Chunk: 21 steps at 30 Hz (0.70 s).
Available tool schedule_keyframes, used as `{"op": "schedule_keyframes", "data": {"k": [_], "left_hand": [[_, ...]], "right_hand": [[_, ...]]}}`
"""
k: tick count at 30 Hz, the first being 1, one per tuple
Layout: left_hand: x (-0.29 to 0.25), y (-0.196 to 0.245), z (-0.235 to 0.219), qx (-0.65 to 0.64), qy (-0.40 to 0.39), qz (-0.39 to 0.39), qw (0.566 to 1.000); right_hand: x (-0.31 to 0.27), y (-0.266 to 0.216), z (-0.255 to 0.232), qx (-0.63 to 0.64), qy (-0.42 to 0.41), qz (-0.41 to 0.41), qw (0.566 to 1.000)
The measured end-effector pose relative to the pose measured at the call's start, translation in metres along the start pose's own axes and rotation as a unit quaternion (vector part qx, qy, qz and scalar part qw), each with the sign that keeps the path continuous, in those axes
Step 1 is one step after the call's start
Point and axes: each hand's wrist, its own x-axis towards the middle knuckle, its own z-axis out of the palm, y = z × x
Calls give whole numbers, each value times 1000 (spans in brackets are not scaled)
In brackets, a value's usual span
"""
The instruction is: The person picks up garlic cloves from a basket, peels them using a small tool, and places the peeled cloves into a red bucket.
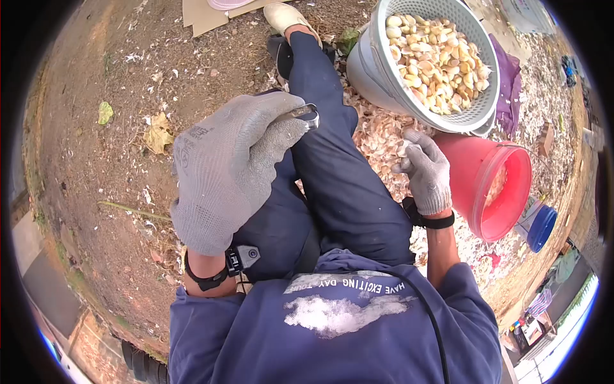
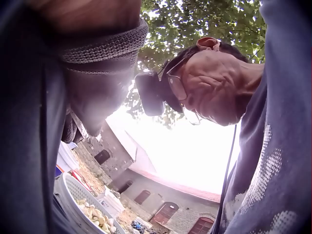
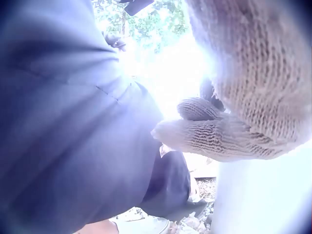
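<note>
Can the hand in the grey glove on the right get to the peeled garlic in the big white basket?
Probably yes. The right hand pinches a small pale piece just below the white plastic basket of peeled garlic cloves. The basket is open on top, and nothing lies between them.

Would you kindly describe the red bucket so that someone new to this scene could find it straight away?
Start at the big grey basket heaped with peeled garlic cloves, by the person's raised knee. Just below it in the head view, beside the gloved right hand, the red bucket lies tipped on its side. It is the only red container, larger than the blue tub beyond it.
</note>
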Motion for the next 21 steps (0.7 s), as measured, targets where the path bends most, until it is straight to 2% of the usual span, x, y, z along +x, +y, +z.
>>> {"op": "schedule_keyframes", "data": {"k": [1,2,3,5,7,8,12,14,21], "left_hand": [[-2,4,3,-12,-1,-28,1000],[-2,4,5,19,-2,26,999],[-1,8,11,17,0,40,999],[-3,19,25,3,-17,125,992],[-7,40,47,-16,-27,164,986],[-9,54,56,19,-68,136,988],[-21,75,94,-51,-101,197,974],[-25,85,105,-37,-171,182,968],[-37,91,126,-70,-166,201,963]], "right_hand": [[-16,-10,-4,30,-2,-11,999],[-27,-16,-12,79,-28,-19,996],[-37,-25,-14,83,-24,-33,996],[-59,-40,-12,149,-51,-46,986],[-74,-49,-12,172,-49,-67,982],[-82,-55,-10,182,-49,-74,979],[-105,-60,-16,203,-48,-88,974],[-111,-59,-16,209,-33,-96,973],[-130,-39,-27,212,-12,-98,972]]}}
